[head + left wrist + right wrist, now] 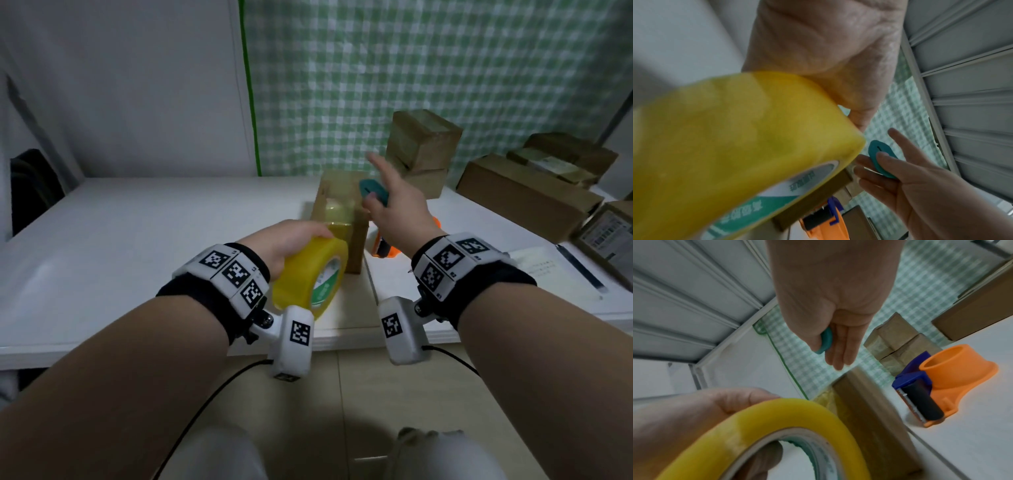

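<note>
My left hand [291, 238] grips a large yellow tape roll [310, 277] just in front of a small upright cardboard box [337, 192] on the white table [137, 240]. A yellowish strip of tape [826, 397] runs from the roll onto the box's near face. My right hand [397, 209] hovers over the box's right top edge. Its thumb pinches a teal oval cutter [373, 190] against straight fingers. The wrist views show the roll [735, 138], the cutter [879, 155] [826, 342] and the box [869, 410].
An orange and blue tape dispenser [953, 374] lies on the table right of the box. Stacked small cartons [424, 147] stand behind it, larger cartons [524, 195] at the far right. A paper sheet and pen [579, 267] lie at right. A green checked curtain [411, 68] hangs behind.
</note>
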A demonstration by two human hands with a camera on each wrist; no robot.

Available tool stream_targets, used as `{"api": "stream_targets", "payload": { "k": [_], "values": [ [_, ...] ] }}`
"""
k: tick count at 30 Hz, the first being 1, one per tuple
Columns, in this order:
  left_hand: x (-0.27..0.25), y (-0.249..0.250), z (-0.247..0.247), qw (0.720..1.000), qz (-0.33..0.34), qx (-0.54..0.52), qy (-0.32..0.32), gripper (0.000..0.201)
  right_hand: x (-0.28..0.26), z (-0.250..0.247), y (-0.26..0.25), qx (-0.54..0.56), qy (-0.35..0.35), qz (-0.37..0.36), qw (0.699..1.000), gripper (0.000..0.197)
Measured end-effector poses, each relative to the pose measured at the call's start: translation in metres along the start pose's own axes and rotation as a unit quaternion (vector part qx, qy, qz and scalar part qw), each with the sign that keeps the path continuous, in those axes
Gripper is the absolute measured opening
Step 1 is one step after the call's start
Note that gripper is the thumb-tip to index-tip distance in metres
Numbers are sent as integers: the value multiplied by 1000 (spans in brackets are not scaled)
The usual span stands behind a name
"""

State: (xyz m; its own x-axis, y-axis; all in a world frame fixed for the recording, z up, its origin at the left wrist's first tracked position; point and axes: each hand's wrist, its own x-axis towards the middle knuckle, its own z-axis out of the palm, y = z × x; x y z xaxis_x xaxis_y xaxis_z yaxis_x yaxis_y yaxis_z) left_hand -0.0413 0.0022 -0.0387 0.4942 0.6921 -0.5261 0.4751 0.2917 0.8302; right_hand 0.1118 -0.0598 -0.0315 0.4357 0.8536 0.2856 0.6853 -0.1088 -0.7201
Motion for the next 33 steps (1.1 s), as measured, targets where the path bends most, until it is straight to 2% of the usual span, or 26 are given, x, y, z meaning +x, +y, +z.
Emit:
{"api": "stream_targets", "payload": {
  "k": [2,4,6,8,18,21,26,33],
  "values": [
    [1,-2,-12,1000,-6,16,7,32,2,9,-5,-32,-40,-26,998,46],
    [-1,-3,-22,1000,-8,27,10,25,5,19,-11,-72,-79,-35,994,41],
    [-4,-2,-29,999,-18,36,2,21,7,30,-16,-116,-105,-36,987,37],
    [-4,-3,-35,999,-22,34,-11,26,9,38,-18,-161,-118,-48,979,34],
    [5,-12,-46,999,-6,48,-13,38,9,59,-14,-290,-110,-85,947,46],
    [0,-16,-47,999,4,47,-16,27,9,61,-13,-300,-111,-81,944,49],
    [-10,-20,-44,998,29,54,-1,23,7,60,-14,-302,-111,-77,944,53],
    [-17,-14,-36,992,31,115,29,34,7,61,-15,-297,-110,-71,946,52]
  ]
}}
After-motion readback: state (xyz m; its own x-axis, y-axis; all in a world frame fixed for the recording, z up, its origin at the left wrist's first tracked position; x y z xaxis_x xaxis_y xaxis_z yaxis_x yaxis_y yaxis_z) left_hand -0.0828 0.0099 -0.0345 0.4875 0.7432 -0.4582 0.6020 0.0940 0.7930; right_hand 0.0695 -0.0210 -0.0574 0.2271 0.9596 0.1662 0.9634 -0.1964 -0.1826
